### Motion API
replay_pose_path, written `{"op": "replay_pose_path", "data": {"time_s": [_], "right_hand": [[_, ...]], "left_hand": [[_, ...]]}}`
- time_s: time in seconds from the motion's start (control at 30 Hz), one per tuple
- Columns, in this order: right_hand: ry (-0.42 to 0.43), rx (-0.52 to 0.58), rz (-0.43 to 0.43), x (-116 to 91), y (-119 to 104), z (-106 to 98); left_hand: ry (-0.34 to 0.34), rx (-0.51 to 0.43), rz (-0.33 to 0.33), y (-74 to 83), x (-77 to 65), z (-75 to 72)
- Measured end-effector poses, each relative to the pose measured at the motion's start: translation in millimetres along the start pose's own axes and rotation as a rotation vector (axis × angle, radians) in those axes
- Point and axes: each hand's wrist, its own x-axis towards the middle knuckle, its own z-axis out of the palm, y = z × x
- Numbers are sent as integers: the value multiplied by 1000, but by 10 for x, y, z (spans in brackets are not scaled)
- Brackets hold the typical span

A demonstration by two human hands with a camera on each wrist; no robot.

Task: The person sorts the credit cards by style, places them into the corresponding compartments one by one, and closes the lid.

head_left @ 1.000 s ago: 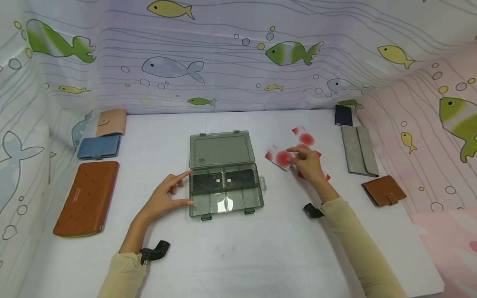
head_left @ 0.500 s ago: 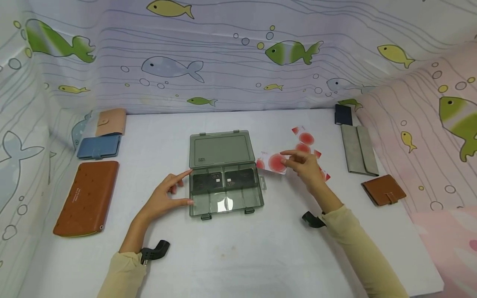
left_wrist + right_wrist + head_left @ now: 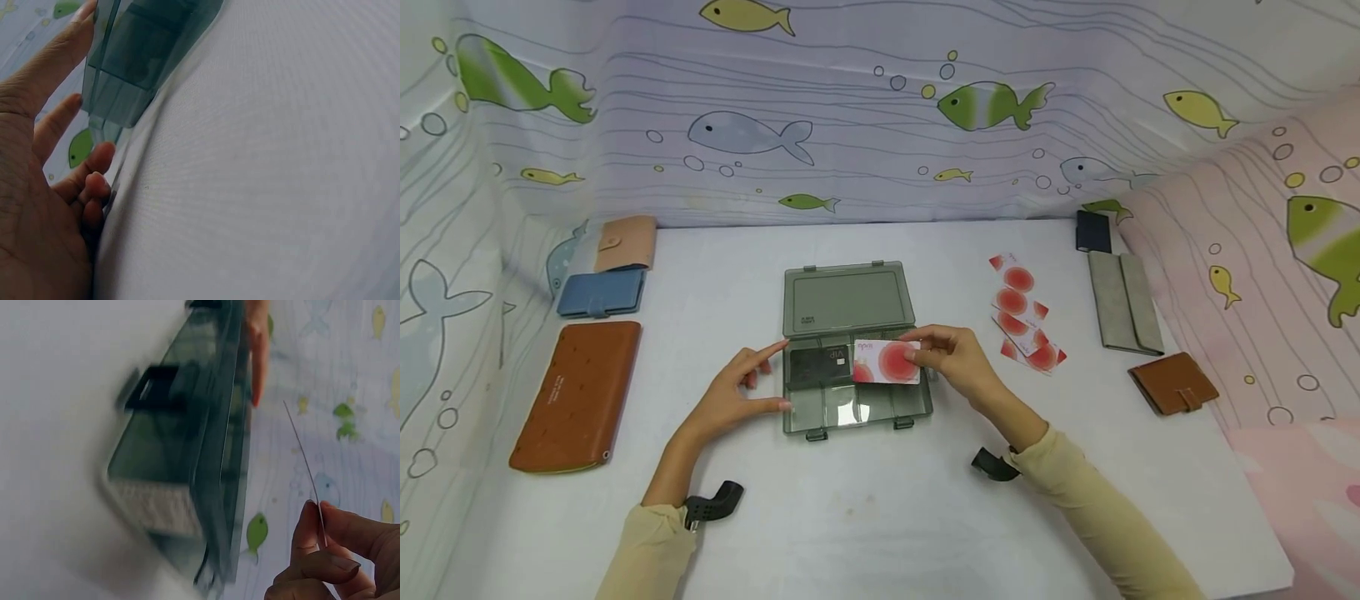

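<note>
A translucent green compartment box [image 3: 848, 302] stands with its lid laid back on the white table. My left hand [image 3: 728, 398] rests at its left side, thumb and forefinger spread and straight along the edge. With thumb and fingertips my right hand [image 3: 961, 360] pinches a white card with red circles [image 3: 883, 363] above the back right compartment. Edge-on in the right wrist view, the card [image 3: 305, 459] shows as a thin line, raised over the box. A black card marked VIP [image 3: 812, 367] lies in the back left compartment; the one at the right is hidden beneath the held card.
Several red-and-white cards [image 3: 1017, 325] lie overlapping right of the box. Along the left stand a large brown wallet [image 3: 576, 398], a blue wallet [image 3: 598, 294] and a beige one [image 3: 625, 244]. At right are a grey wallet [image 3: 1123, 300], a brown one [image 3: 1172, 383] and a dark-blue booklet [image 3: 1092, 232].
My right hand has picked a red-and-white card up from the group and carried it left over the box. The left hand has stayed at the box's side.
</note>
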Motion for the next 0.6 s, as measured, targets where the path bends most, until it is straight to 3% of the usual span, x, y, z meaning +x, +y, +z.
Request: {"op": "replay_pose_path", "data": {"time_s": [0.4, 0.6], "right_hand": [[-124, -60, 20, 23, -108, 564], [-138, -184, -69, 43, -61, 758]], "left_hand": [[4, 10, 2, 29, -2, -9], [-3, 3, -3, 370, -31, -85]]}}
